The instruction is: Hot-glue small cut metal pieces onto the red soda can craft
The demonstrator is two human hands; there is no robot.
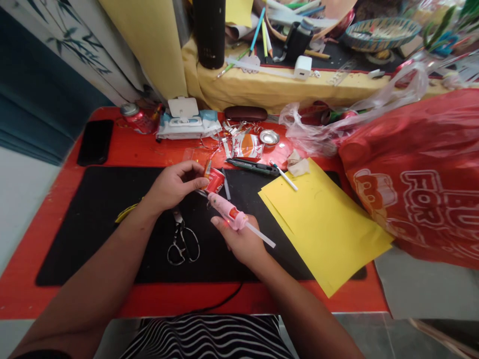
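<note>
My right hand [245,239] is wrapped round a pink hot glue gun [224,207], which has a small red light near the grip. A translucent glue stick [262,235] sticks out of its back end. The gun's nozzle points up and left, close beneath my left fingertips. My left hand [177,184] is closed, thumb and fingers pinching at the edge of a cut piece of red drink can [215,180]. How the fingers meet it is partly hidden. Metal-handled scissors [182,244] lie below my left hand on the black mat [112,239], their blades partly covered.
Yellow paper sheets [322,224] lie right, with a white pen [287,178] and utility knife [256,166] behind. Can scraps [247,146], a wipes pack [189,125], a red can [138,119] and a phone [95,142] line the back. A red bag [419,179] bulges at right.
</note>
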